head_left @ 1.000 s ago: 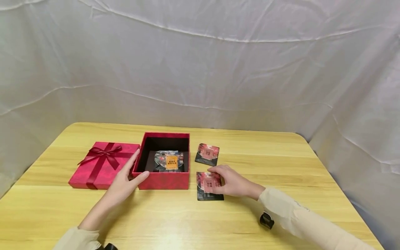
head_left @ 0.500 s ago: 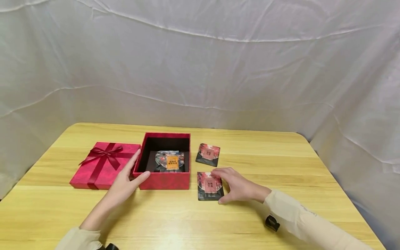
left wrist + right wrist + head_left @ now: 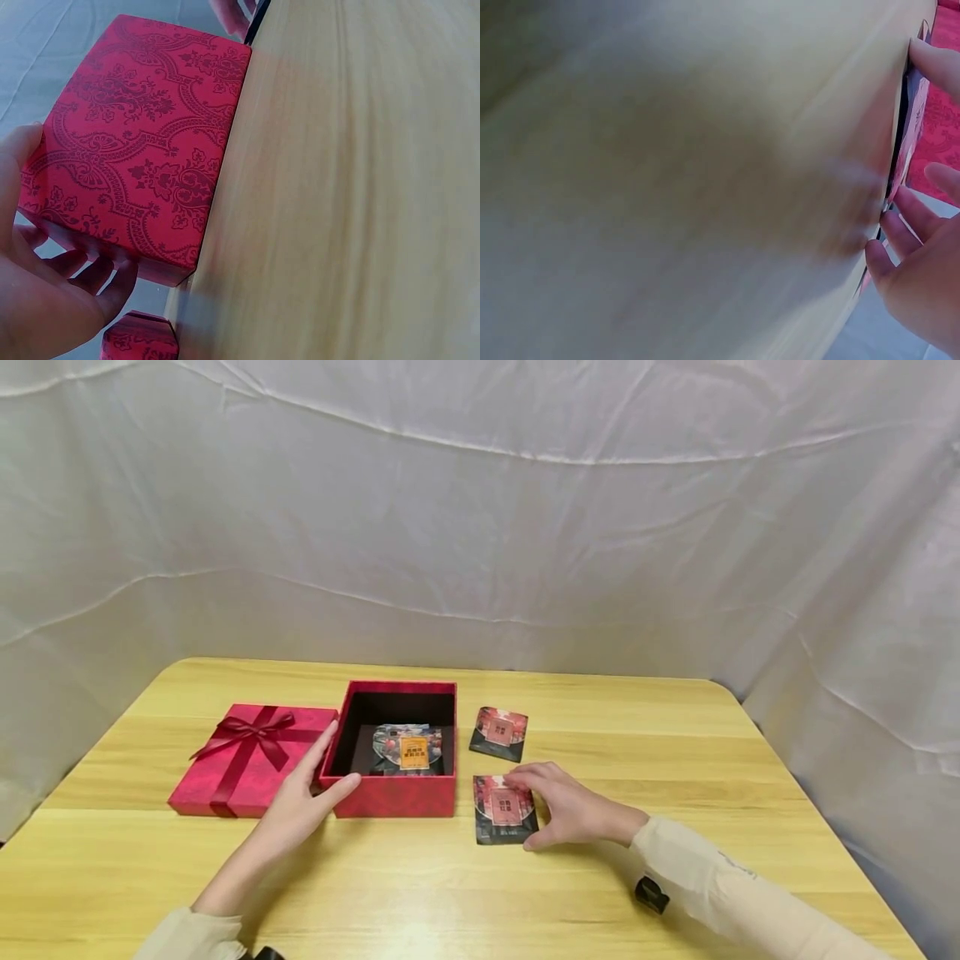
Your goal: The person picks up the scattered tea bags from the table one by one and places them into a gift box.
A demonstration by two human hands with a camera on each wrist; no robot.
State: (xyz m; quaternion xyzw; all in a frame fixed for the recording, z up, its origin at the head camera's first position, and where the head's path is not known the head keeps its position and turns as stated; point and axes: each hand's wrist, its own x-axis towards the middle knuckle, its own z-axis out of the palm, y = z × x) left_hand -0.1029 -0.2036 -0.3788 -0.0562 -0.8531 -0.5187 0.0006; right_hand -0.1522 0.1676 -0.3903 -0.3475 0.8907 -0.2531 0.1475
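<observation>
A red gift box (image 3: 394, 797) with a dark inside stands uncovered, an orange-labelled sachet (image 3: 415, 752) lying in it. My left hand (image 3: 300, 792) rests at its near left corner, fingers along the left wall and thumb at the front rim. The left wrist view shows those fingers touching the patterned wall (image 3: 135, 142). Right of the box, a black sachet with a pink label (image 3: 506, 811) lies flat. Over its right edge my right hand (image 3: 573, 806) spreads, fingertips by the far right corner and thumb by the near right corner.
A second pink-labelled sachet (image 3: 498, 733) lies farther back on the wooden table (image 3: 637, 752). Left of the box sits its red lid (image 3: 251, 760) with a dark red ribbon bow. A pale cloth (image 3: 480, 510) hangs behind the table.
My right hand has drawn a little to the right, from over the near sachet to its right edge, with thumb and fingers wider apart. The left hand stays at the box.
</observation>
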